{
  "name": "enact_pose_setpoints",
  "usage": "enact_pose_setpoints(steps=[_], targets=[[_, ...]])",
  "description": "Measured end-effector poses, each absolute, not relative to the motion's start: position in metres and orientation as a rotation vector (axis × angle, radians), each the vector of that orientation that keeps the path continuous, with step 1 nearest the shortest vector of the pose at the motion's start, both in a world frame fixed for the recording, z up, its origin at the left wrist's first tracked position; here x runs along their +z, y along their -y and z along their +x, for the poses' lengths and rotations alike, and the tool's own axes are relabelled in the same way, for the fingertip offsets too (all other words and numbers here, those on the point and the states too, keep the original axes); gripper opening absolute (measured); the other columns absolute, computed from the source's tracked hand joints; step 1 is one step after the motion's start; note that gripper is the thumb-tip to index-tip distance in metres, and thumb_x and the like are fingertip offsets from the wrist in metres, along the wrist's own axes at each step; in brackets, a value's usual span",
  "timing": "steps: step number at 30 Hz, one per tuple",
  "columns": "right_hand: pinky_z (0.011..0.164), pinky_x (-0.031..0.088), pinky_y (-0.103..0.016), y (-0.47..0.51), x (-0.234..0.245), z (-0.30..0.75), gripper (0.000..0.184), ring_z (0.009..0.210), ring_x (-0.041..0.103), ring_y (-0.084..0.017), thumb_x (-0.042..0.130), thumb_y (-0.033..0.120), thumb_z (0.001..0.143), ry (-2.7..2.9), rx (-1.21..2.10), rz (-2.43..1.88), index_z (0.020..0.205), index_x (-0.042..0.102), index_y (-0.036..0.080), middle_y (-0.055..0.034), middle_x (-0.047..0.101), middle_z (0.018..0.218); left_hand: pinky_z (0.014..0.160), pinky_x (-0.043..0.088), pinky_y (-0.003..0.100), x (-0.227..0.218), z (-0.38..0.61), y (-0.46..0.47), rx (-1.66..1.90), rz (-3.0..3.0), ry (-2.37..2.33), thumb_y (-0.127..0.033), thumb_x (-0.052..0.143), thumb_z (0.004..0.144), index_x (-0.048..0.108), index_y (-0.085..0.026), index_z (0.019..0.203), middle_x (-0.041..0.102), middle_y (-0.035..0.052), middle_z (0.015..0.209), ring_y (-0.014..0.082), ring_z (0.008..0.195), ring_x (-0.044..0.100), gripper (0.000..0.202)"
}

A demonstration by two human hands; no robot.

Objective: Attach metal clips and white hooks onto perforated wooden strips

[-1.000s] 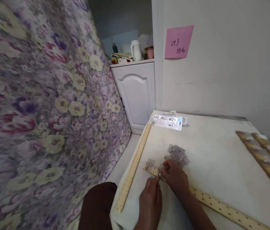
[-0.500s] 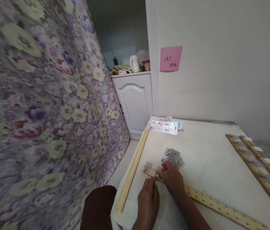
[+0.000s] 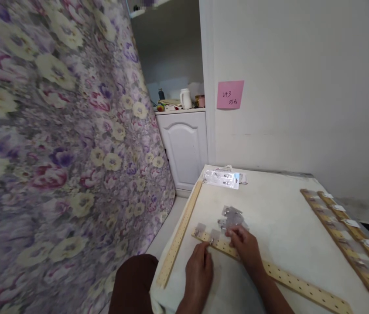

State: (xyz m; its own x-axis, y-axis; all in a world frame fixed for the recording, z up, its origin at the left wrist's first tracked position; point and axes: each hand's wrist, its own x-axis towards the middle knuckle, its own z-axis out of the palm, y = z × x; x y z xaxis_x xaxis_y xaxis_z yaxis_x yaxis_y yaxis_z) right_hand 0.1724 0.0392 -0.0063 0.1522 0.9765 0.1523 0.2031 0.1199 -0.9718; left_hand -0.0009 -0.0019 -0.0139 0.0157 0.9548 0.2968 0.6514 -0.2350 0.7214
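A long pale wooden strip with rows of holes (image 3: 297,281) lies slantwise across the table. On its left end sit two small metal clips, each with a transparent plastic flap; the nearer clip (image 3: 211,240) is at the fingertips of my left hand (image 3: 199,268), which is closed, thumb and forefinger together by the strip's near edge. My right hand (image 3: 246,245) reaches over the strip, its thumb and fingertips pinched; whatever lies between them is too small to make out. Just beyond those fingers is a loose pile of clips with transparent flaps (image 3: 233,216).
A second holed strip (image 3: 179,233) runs along the table's left edge. Packaged clips (image 3: 221,178) lie at the back left corner. Brown strips with plastic-wrapped items (image 3: 341,240) line the right side. A flowered curtain (image 3: 73,165) hangs at left; a pink note (image 3: 230,94) is on the wall.
My right hand has drawn back from the clip on the strip, moving right toward the loose pile. The left hand stays by that clip, whose flap now shows. The view has tilted up slightly.
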Motion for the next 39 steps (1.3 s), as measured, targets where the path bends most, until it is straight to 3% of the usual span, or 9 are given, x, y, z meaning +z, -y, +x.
enact_pose_setpoints(steps=[6,10,14,20,23,28,32,35,39], targets=[[0.040,0.030,-0.012,-0.035,-0.007,0.216,0.019,0.043,0.035,-0.001,0.068,0.033,0.077,0.528,1.234,-0.837,0.085,0.062,0.017,0.0066,0.053,0.059,0.072,0.046,0.029,-0.011,-0.002,0.000,1.128,1.814,-1.648,-0.028,0.044,0.088,0.058,-0.021,0.107,0.066,0.0038,0.091,0.0183,0.078,0.061,0.025],[0.036,0.026,-0.010,-0.033,-0.005,0.234,0.012,0.038,0.026,0.001,0.064,0.026,0.081,0.319,1.550,-0.482,0.081,0.061,0.015,0.0102,0.041,0.052,0.063,0.044,0.025,0.001,0.000,0.008,1.178,1.770,-1.570,-0.032,0.045,0.088,0.060,-0.021,0.099,0.061,-0.0007,0.074,0.0152,0.065,0.056,0.021],[0.035,0.026,-0.009,-0.030,-0.002,0.235,0.010,0.035,0.023,0.001,0.055,0.021,0.087,0.279,1.753,-0.226,0.083,0.060,0.014,0.0113,0.036,0.049,0.062,0.044,0.023,0.011,0.023,0.024,1.167,1.852,-1.340,-0.029,0.045,0.089,0.061,-0.020,0.092,0.060,0.0003,0.077,0.0143,0.067,0.056,0.019],[0.034,0.022,-0.008,-0.025,0.001,0.225,0.013,0.034,0.017,0.001,0.052,0.023,0.089,0.368,1.910,-0.071,0.082,0.059,0.015,0.0114,0.037,0.046,0.073,0.047,0.028,0.017,0.071,0.012,1.161,1.904,-1.279,-0.018,0.048,0.084,0.055,-0.019,0.109,0.060,0.0061,0.097,0.0170,0.083,0.058,0.026],[0.033,0.019,-0.007,-0.023,0.004,0.221,0.013,0.034,0.011,0.000,0.054,0.025,0.088,0.395,1.928,-0.057,0.081,0.058,0.016,0.0124,0.033,0.043,0.075,0.047,0.030,0.019,0.082,-0.001,1.161,1.896,-1.301,-0.013,0.046,0.082,0.054,-0.018,0.110,0.059,0.0079,0.102,0.0181,0.087,0.058,0.029],[0.033,0.014,-0.008,-0.023,0.009,0.222,0.015,0.035,0.005,-0.001,0.059,0.031,0.084,0.402,1.910,-0.201,0.079,0.055,0.018,0.0133,0.025,0.044,0.070,0.044,0.027,0.019,0.086,-0.009,1.096,1.855,-1.321,-0.017,0.041,0.087,0.059,-0.019,0.082,0.060,0.0029,0.079,0.0162,0.075,0.057,0.019],[0.033,0.011,-0.012,-0.026,0.007,0.227,0.018,0.037,0.003,-0.001,0.064,0.035,0.079,0.417,1.844,-0.365,0.081,0.057,0.018,0.0133,0.026,0.047,0.066,0.041,0.025,0.025,0.082,-0.006,1.065,1.897,-1.358,-0.018,0.042,0.087,0.059,-0.019,0.079,0.059,0.0017,0.075,0.0153,0.071,0.055,0.019],[0.034,0.014,-0.013,-0.028,0.006,0.228,0.020,0.037,0.006,-0.001,0.065,0.036,0.077,0.424,1.718,-0.478,0.082,0.059,0.018,0.0125,0.031,0.050,0.065,0.040,0.025,0.032,0.078,-0.003,1.037,1.961,-1.435,-0.019,0.042,0.088,0.058,-0.019,0.077,0.057,0.0009,0.073,0.0146,0.070,0.054,0.019],[0.037,0.018,-0.015,-0.030,0.006,0.220,0.027,0.038,0.023,-0.001,0.065,0.043,0.076,0.624,1.460,-0.712,0.080,0.060,0.017,0.0082,0.046,0.055,0.067,0.040,0.025,0.037,0.072,-0.003,0.988,2.095,-1.506,-0.020,0.041,0.090,0.055,-0.020,0.078,0.057,0.0010,0.076,0.0148,0.073,0.054,0.019]])
